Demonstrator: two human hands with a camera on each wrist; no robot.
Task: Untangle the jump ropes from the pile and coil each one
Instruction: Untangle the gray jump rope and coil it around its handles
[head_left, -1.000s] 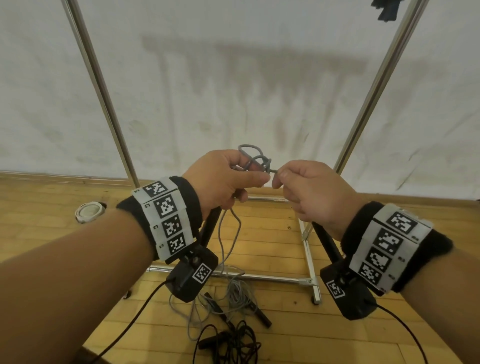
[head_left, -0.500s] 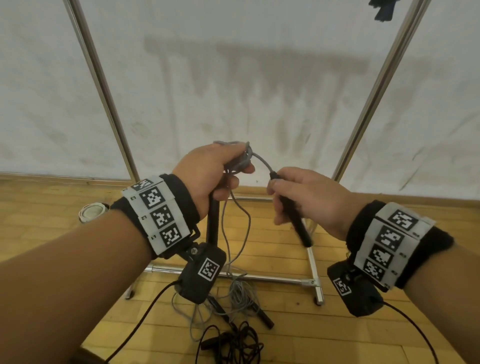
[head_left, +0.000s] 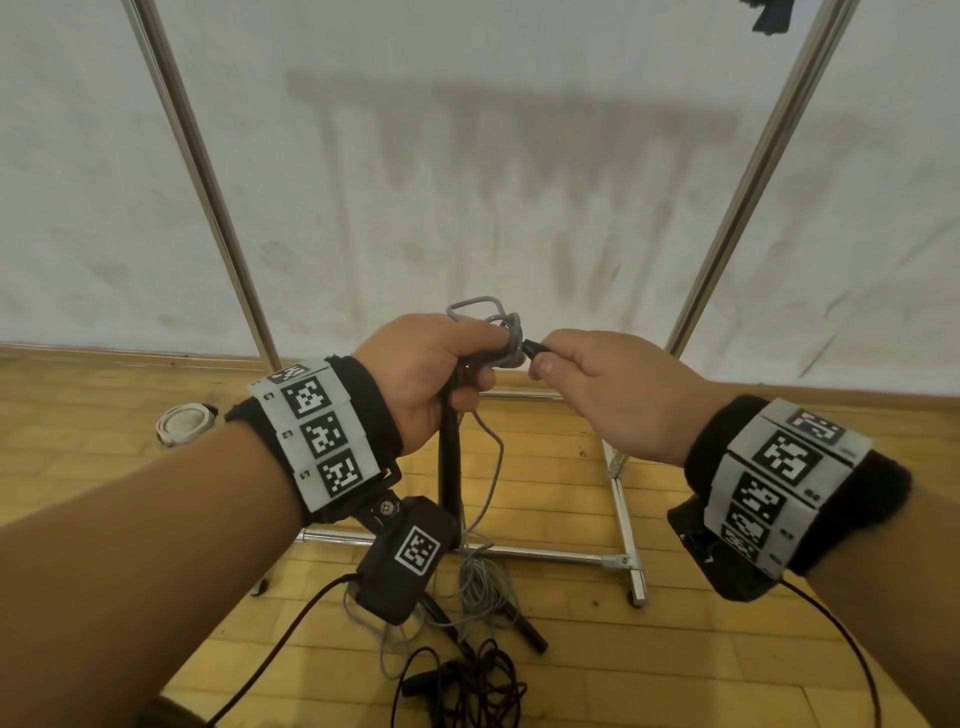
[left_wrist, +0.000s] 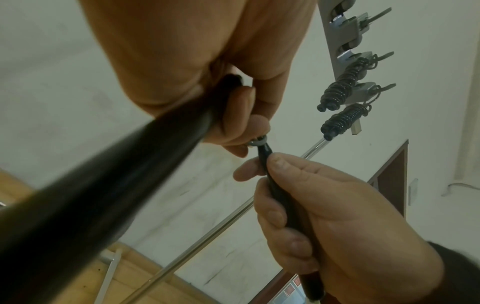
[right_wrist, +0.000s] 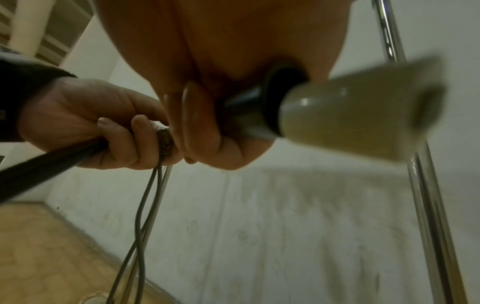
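Progress, head view: the left hand (head_left: 426, 379) grips one black handle (head_left: 449, 467) of a grey jump rope (head_left: 491, 457), the handle hanging nearly upright below the fist, while small grey loops (head_left: 485, 317) stand above its fingers (head_left: 483, 343); the right hand (head_left: 613, 395) grips the second handle (head_left: 532, 347), whose tip points left and touches the loops at the left fingertips. Grey cord trails from the left fist down to the pile (head_left: 467, 623) on the floor, where slack grey cord and a tangled black rope (head_left: 467, 680) with its handles lie together, so by judgement this rope is only begun as a coil and at least one more is left untouched. Left wrist view: the left fingers (left_wrist: 233, 115) are curled tight round the first handle (left_wrist: 103, 195), long axis running from the fist toward the camera; the right hand (left_wrist: 337, 216) is wrapped round the second handle (left_wrist: 280, 197), long axis rising obliquely, its tip just under the left fingertips; two ropes already coiled (left_wrist: 342, 102) hang on wall hooks (left_wrist: 348, 37) beyond, which suggests part of the task is done. Right wrist view: the right hand (right_wrist: 233, 82) encloses its handle, of which only the pale butt end (right_wrist: 350, 121) projects toward the camera, blurred; the left hand (right_wrist: 103, 127) holds its dark handle (right_wrist: 46, 164) slanting down-left, and two grey strands (right_wrist: 140, 216) drop from its fingers toward the floor.
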